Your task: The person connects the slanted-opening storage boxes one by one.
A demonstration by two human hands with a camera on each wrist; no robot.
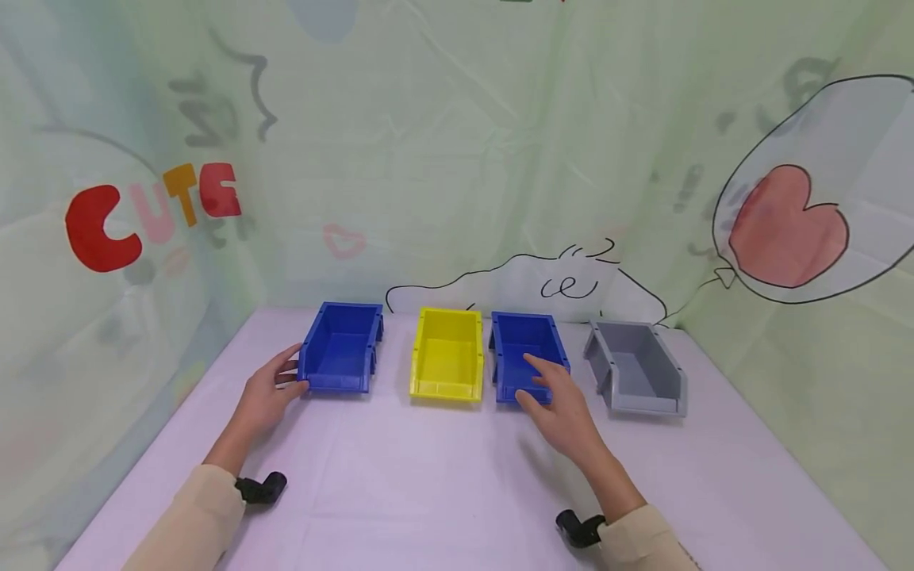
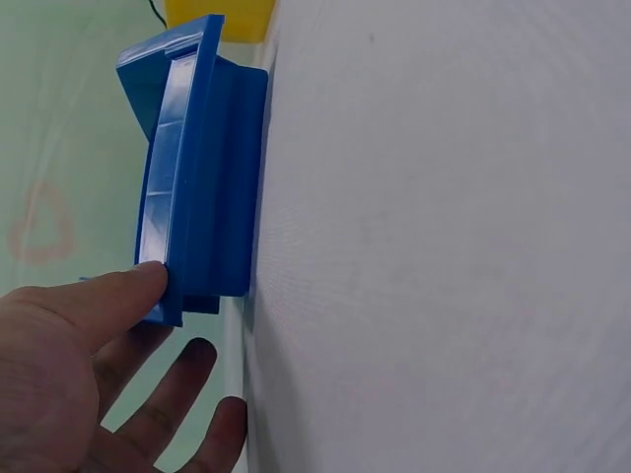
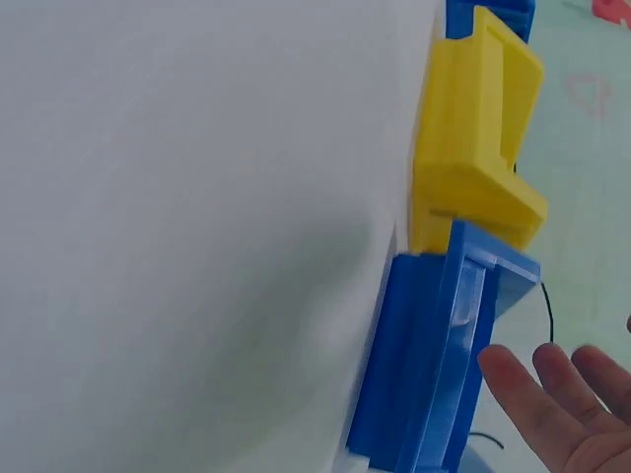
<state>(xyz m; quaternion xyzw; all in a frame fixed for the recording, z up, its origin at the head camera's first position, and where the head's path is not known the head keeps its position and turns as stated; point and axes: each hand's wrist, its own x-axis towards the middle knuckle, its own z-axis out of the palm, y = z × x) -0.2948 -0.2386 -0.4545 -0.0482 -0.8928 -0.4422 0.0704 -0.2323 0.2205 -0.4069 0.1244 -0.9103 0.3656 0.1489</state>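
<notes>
My left hand (image 1: 264, 396) is at the left blue storage bin (image 1: 339, 353). In the left wrist view, the thumb (image 2: 133, 291) presses the front corner of its rim. The index fingertip is hidden behind the bin's side, while the other fingers spread beside it. My right hand (image 1: 560, 408) hovers over the front of the second blue bin (image 1: 521, 357), thumb and fingers apart with nothing between them. In the right wrist view, its loosely bent fingers (image 3: 532, 394) show beside that bin's front rim (image 3: 463, 345).
Between the blue bins stands a yellow bin (image 1: 447, 357), and a grey bin (image 1: 639, 369) is at the right end of the row. All have low open fronts facing me on the pale tablecloth (image 1: 400, 484). A printed curtain (image 1: 443, 159) encloses the table's back and sides.
</notes>
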